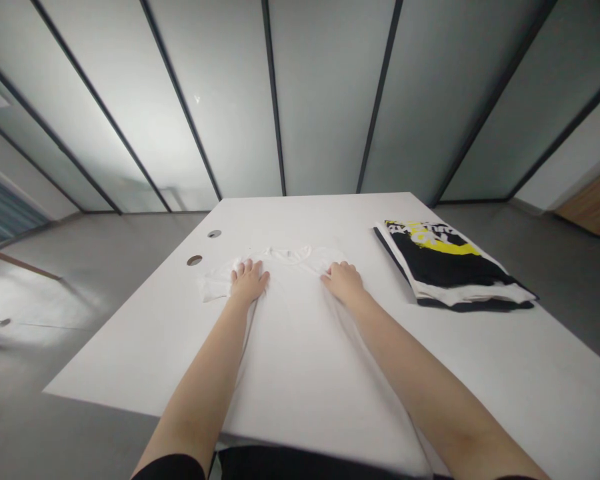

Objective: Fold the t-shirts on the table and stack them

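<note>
A white T-shirt (290,327) lies spread flat on the white table, its crumpled collar at the far side. My left hand (249,281) rests on the cloth just left of the collar, fingers apart and holding nothing. My right hand (343,282) lies flat on the shirt to the right of the collar, also holding nothing. Both forearms stretch forward over the shirt's body. To the right of my right hand sits a folded stack of black garments with yellow and white print (453,267), not touching the shirt.
The white table (110,367) has its far edge ahead, with two round grommet holes (195,260) near its left side. Grey floor surrounds it. Frosted glass panels (280,100) with dark frames stand beyond. A wooden rod (15,263) shows at far left.
</note>
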Demonstrator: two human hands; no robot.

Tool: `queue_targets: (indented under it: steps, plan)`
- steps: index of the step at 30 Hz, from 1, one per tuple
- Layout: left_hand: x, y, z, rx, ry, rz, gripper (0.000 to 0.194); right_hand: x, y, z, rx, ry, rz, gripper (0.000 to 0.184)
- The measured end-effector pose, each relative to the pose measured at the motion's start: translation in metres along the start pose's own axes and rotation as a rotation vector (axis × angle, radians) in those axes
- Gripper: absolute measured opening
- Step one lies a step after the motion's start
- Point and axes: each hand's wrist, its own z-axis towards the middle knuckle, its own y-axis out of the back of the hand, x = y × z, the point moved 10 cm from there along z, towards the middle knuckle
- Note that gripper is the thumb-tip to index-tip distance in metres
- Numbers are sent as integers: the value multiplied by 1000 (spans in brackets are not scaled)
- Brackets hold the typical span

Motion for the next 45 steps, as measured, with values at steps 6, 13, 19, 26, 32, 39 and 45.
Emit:
queue_targets:
  steps: [6, 13, 19, 26, 32, 39, 45]
  plan:
    - [1, -1, 0, 5, 11, -4, 63, -5, 1, 7, 12, -13, -15, 39]
    - [0, 1, -1, -8, 6, 3, 61, -4, -8, 5, 77, 12, 34, 32]
    - [0, 1, 0, -15, 1, -7, 61, -3, -7, 5, 78, 17, 38, 32]
    - [1, 1, -1, 12, 20, -11, 61, 2, -1, -4, 55, -41, 0, 38]
    - [0, 3, -1, 6, 8, -4, 61, 10, -2, -8, 30, -31, -35, 38]
    - [2, 2, 0, -2, 3, -5, 60, 3, 7, 1, -37, -28, 5, 36]
    - [3, -1, 1, -12, 4, -7, 60, 9, 29, 3, -105, -8, 113, 35]
